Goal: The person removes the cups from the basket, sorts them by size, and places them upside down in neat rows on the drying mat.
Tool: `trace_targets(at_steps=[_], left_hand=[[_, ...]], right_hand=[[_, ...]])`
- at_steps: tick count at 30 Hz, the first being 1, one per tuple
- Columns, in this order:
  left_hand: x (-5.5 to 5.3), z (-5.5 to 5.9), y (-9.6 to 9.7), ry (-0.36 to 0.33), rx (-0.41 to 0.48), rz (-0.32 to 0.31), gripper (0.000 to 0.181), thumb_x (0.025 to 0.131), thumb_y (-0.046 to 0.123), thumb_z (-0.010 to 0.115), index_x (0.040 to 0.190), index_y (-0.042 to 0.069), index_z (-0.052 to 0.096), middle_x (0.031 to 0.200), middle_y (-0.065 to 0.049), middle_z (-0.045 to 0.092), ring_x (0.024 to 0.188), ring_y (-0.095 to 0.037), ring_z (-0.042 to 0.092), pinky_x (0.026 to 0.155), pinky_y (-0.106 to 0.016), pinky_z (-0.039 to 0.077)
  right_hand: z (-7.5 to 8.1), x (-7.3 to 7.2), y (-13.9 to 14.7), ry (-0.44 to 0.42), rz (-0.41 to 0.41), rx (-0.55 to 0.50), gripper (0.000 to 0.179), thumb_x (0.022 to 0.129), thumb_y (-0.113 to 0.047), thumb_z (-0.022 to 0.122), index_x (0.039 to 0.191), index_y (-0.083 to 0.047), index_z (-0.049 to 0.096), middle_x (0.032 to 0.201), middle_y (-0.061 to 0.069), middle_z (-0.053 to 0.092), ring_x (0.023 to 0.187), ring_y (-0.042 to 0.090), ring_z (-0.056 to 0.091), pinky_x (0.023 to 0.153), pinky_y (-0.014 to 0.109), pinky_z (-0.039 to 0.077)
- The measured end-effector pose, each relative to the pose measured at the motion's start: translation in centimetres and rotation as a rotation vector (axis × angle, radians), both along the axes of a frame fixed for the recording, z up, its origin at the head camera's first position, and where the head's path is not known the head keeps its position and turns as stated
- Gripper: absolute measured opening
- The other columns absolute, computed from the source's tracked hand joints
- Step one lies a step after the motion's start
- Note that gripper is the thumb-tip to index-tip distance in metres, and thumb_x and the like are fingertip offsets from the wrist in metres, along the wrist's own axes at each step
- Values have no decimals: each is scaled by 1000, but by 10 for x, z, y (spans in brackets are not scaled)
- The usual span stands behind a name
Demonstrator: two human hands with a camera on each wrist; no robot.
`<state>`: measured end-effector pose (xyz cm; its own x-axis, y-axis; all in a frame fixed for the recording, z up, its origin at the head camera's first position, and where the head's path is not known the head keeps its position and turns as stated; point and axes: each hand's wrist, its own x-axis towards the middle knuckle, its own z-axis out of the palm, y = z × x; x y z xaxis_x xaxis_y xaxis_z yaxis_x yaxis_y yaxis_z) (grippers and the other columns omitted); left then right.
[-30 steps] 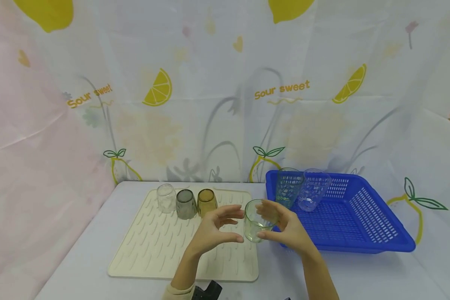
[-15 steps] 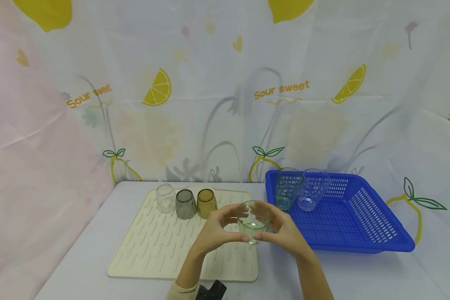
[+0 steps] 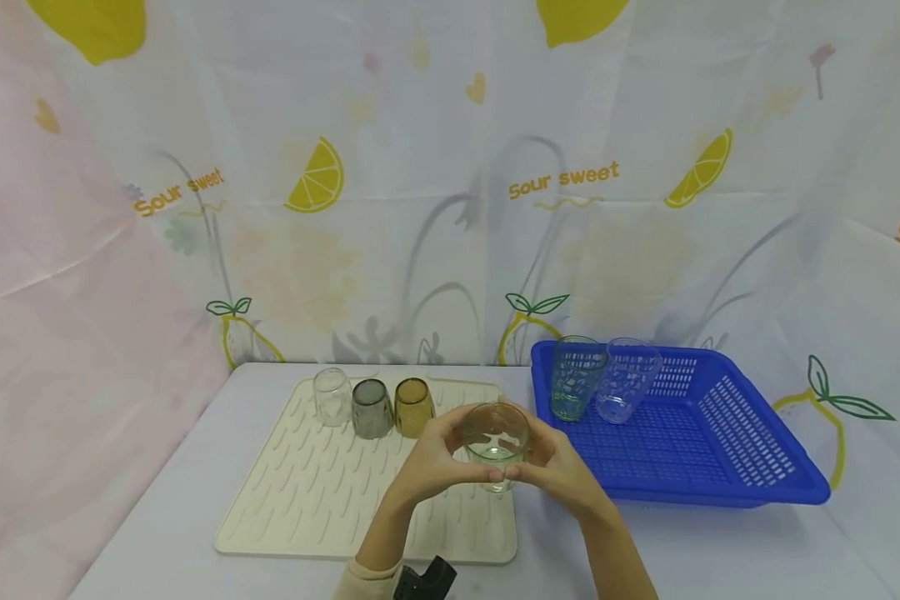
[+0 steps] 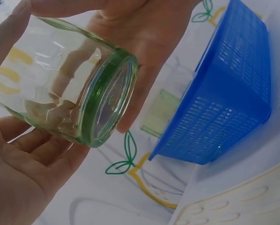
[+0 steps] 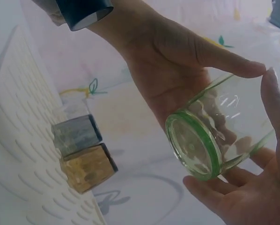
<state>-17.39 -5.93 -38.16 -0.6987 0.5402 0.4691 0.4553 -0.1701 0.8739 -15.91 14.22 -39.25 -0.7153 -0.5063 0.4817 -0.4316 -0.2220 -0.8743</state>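
A pale green-tinted drinking glass [image 3: 497, 443] is held in the air by both hands, above the right edge of the beige mat [image 3: 300, 500]. My left hand [image 3: 438, 462] curls round its left side and my right hand [image 3: 558, 467] round its right, thumb tips close together at the front. Its thick base [image 4: 109, 101] points downward in the left wrist view. On the mat's back part stand a clear glass [image 3: 333, 398], a grey glass [image 3: 372, 410] and an amber glass [image 3: 414, 408], narrow ends up. The far fingers are partly seen through the held glass.
A blue plastic basket [image 3: 720, 492] stands on the right of the white table [image 3: 157, 517]. In its left part, a tall greenish glass [image 3: 576, 379] and a tall clear glass [image 3: 628, 382] lean side by side. A lemon-print cloth [image 3: 420, 250] hangs behind.
The glass has moved slightly left and down, away from the basket. My left hand, apart from it a second ago, now holds its left side, and my right hand moved left with it.
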Motion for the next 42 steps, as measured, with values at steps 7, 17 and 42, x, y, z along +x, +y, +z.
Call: trace_targets(at_steps=[7,17,42], left_hand=[[0,4,-2,27,8,47,66,78,19,78,131,-5,48,125,-24,56,115,-34,55,98,-39,47],[-1,5,1,23,27,31,71,79,23,77,131,-9,42,124,-29,53,116,-35,54,99,-37,47],[6,-14,-17,-93,-85,52,68,78,12,75,133,-9,40,122,-25,54,107,-30,58,94,-37,50]], right_hand=[[-9,-3,-1,-64,22,25,70,86,-13,69,141,9,31,141,32,37,127,17,47,104,26,40],[-23,3,-23,-217,-7,23,65,80,-3,72,133,12,38,116,1,59,106,13,57,87,31,53],[-3,3,21,-157,-141,-30,63,83,2,66,132,20,31,120,3,60,107,16,61,89,26,53]])
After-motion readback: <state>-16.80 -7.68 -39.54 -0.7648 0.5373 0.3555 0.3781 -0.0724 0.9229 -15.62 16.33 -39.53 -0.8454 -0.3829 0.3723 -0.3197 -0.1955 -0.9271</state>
